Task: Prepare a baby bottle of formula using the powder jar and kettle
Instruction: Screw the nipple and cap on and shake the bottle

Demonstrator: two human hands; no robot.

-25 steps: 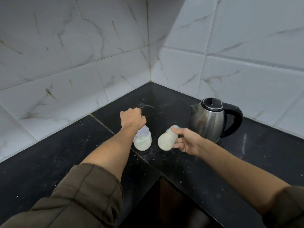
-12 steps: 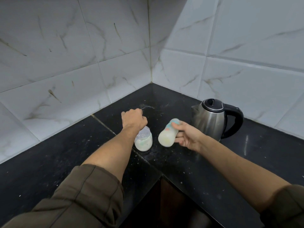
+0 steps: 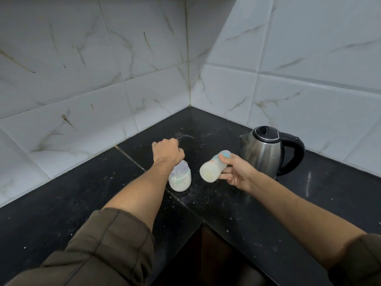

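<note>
I count one left hand [image 3: 168, 152] and one right hand [image 3: 238, 174], one baby bottle [image 3: 212, 168], one powder jar [image 3: 180, 180] and one kettle [image 3: 262, 156].

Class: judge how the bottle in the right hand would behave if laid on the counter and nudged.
The bottle looks round-bodied, so on its side it would probably roll on the counter. It seems full of milky liquid, so likely heavy for its size. The right hand grips it without denting it, suggesting stiff walls.

The desk [image 3: 61, 203] is seen black with white specks, the wall tiles [image 3: 82, 58] white with brown veins, the kettle [image 3: 261, 157] silver and black.
</note>
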